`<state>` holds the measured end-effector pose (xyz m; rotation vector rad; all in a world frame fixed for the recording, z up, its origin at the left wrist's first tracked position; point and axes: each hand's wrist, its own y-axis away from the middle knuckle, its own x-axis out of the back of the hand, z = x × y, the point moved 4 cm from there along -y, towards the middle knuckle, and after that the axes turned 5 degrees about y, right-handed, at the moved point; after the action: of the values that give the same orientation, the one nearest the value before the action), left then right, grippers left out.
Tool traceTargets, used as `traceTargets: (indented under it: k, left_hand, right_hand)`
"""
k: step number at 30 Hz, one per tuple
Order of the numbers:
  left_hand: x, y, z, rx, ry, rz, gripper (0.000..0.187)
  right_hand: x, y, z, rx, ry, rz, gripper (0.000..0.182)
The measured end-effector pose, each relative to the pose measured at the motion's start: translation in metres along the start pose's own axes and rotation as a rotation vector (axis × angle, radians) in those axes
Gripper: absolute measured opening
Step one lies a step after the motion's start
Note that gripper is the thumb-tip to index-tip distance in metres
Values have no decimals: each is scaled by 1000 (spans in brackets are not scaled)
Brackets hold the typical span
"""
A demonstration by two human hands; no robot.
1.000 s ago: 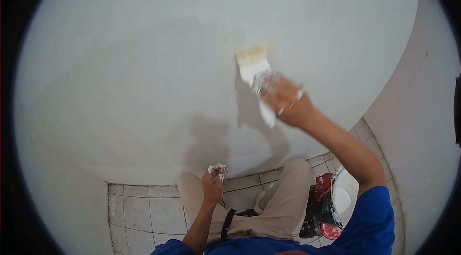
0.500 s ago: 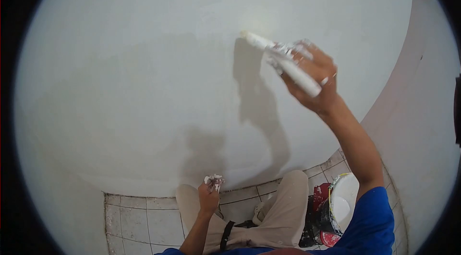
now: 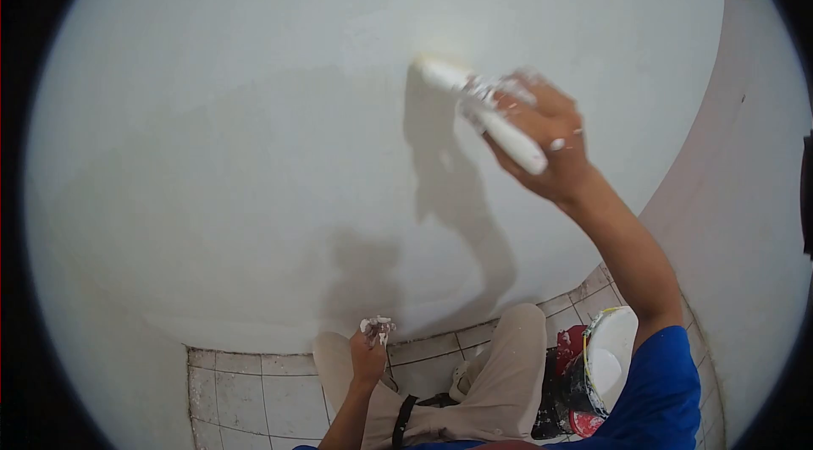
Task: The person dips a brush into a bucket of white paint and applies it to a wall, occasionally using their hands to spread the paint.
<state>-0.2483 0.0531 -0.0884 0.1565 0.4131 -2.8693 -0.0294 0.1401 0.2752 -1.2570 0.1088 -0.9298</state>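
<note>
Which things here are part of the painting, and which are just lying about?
In use: paintbrush in right hand, against wall; paint bucket by the knee.
Lying about: paint-smeared wad in left hand; red lid on floor.

Soft even light, fisheye-warped edges

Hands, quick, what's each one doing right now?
Right hand: closed on the paintbrush, bristles against the wall.
Left hand: closed on a small paint-smeared object; what it is cannot be told.
</note>
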Motion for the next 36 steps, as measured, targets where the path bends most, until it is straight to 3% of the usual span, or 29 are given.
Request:
traceTargets:
  k: [1, 3, 5, 6, 7, 8, 11, 14, 16, 19, 23, 25, 28, 31, 35, 36]
  left_hand:
    - [-2, 2, 5, 14, -33, -4, 24]
    - [-2, 5, 10, 12, -65, -5, 30]
    - [-1, 3, 13, -24, -65, -3, 30]
    - [-2, 3, 18, -21, -78, -5, 29]
    - [-3, 3, 25, -16, -94, -7, 29]
    - [-3, 6, 29, -15, -109, -10, 28]
    - [0, 6, 18, -61, -108, 11, 27]
    - [3, 3, 3, 47, -54, 10, 26]
    - [5, -1, 0, 80, -50, 10, 23]
    - [4, 1, -4, 66, -36, 8, 24]
    - [2, 3, 5, 8, -79, 20, 29]
    - [4, 1, -1, 16, -37, 22, 29]
    - [7, 5, -1, 16, -119, -2, 28]
    - [7, 4, -1, 48, -99, -3, 25]
    - [5, -3, -4, 55, -90, 2, 23]
    - [5, -1, -8, 49, -89, 6, 23]
  right_hand:
    - [11, -5, -1, -42, 24, -6, 33]
    - [-7, 16, -9, 172, 86, -5, 31]
    - [-65, 79, -33, 304, 186, -288, 34]
    - [-68, 100, -52, 265, 97, -368, 37]
    - [-70, 105, -68, 174, -4, -673, 35]
    - [-76, 114, -76, 90, -93, -846, 34]
    - [-86, 122, -54, -68, -273, -825, 32]
    - [-69, 78, -1, -61, -196, -498, 33]
    - [-31, 33, 5, -20, -103, -212, 30]
    - [2, 5, -1, -6, 78, -3, 31]
    - [-62, 70, -39, 249, 246, -174, 31]
    - [-74, 93, -66, 62, -19, -581, 29]
    - [-105, 138, -50, -152, -383, -835, 29]
    - [-72, 102, -3, -153, -191, -584, 31]
    - [9, 45, 32, -10, 163, -25, 38]
    - [9, 48, 31, 4, 165, -23, 36]
